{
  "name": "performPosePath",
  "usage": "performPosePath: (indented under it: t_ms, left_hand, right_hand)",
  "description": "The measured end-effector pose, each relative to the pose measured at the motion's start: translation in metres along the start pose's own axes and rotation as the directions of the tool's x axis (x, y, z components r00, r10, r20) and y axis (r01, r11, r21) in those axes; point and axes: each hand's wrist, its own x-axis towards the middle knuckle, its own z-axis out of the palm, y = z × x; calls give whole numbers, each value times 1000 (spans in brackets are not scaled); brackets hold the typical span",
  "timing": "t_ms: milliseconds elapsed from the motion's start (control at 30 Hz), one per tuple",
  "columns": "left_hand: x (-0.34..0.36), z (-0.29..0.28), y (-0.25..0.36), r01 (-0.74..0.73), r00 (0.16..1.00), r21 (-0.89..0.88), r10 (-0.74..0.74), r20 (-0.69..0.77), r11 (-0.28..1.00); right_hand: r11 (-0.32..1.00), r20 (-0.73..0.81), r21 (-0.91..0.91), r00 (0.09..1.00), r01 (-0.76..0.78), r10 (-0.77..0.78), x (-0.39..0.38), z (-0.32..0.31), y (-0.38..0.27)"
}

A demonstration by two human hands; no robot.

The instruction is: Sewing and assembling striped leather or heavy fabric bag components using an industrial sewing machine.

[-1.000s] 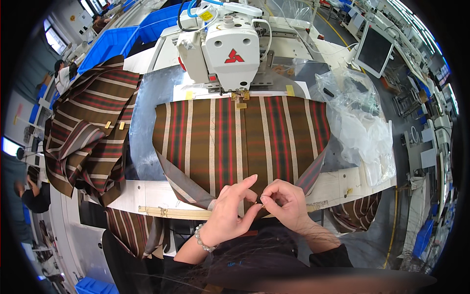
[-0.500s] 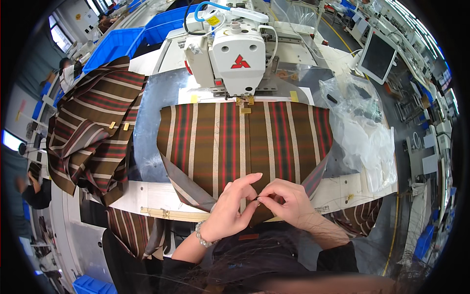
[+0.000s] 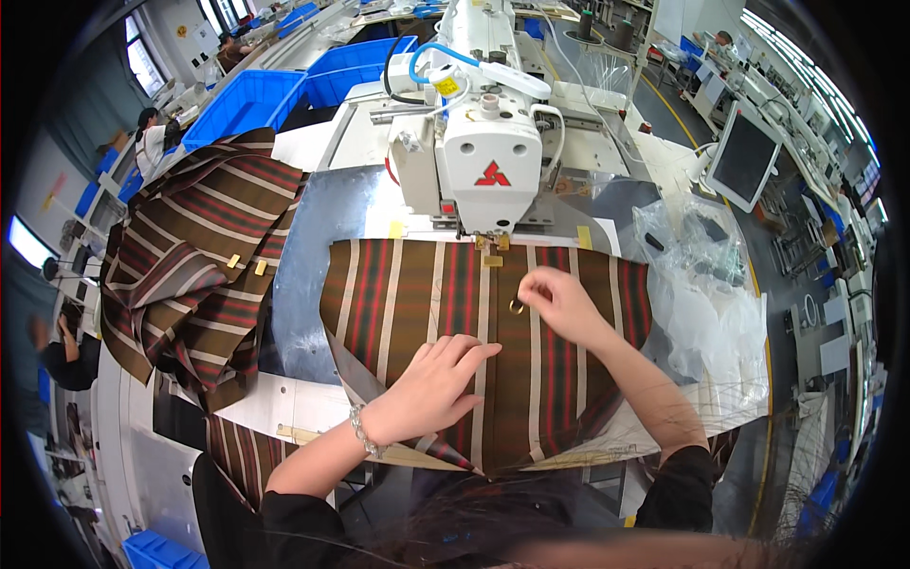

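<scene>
A brown striped fabric piece (image 3: 398,284) lies under the head of a white sewing machine (image 3: 488,152), with a seam running down its middle. My left hand (image 3: 431,384) rests on the fabric left of the seam, its fingers stretched out and nothing in it. Over the fabric right of the seam, my right hand (image 3: 559,305) is closed, pinching a small dark thing with a gold ring (image 3: 517,306); its kind is hard to make out. At the needle area, a brass-coloured clamp (image 3: 491,254) sits at the fabric's far edge.
Folded striped fabric (image 3: 204,218) with small gold pieces (image 3: 234,261) is heaped at left. Blue bins (image 3: 242,104) stand behind it. Clear plastic bags (image 3: 701,284) lie at right, near a screen (image 3: 744,156). Other people (image 3: 152,137) are at the far left.
My hands have parted from their pinch near the fabric's near edge. The left now lies on the fabric; the right has moved forward toward the machine, holding the small ringed thing.
</scene>
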Motion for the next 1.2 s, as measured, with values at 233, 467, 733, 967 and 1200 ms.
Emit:
performPosePath:
  t_ms: [233, 467, 733, 967, 1200]
  left_hand:
    - [36, 11, -72, 26, 998, 219, -37, 44, 975]
    - [73, 32, -125, 55, 995, 381, -20, -95, 923]
    - [99, 42, -135, 41, 984, 372, 27, -175, 927]
    - [103, 52, -131, 103, 985, 364, -44, -167, 926]
    - [102, 59, -124, 130, 978, 392, -52, -202, 911]
  right_hand:
    - [958, -109, -269, 985, 97, -131, 87, 2, 77]
    - [922, -182, -387, 981, -10, -66, 99, 22, 92]
    - [919, -260, -394, 957, 14, -126, 100, 24, 78]
    - [896, -385, -439, 915, -65, -122, 97, 41, 83]
    - [887, -421, -428, 907, -173, -26, 95, 46, 79]
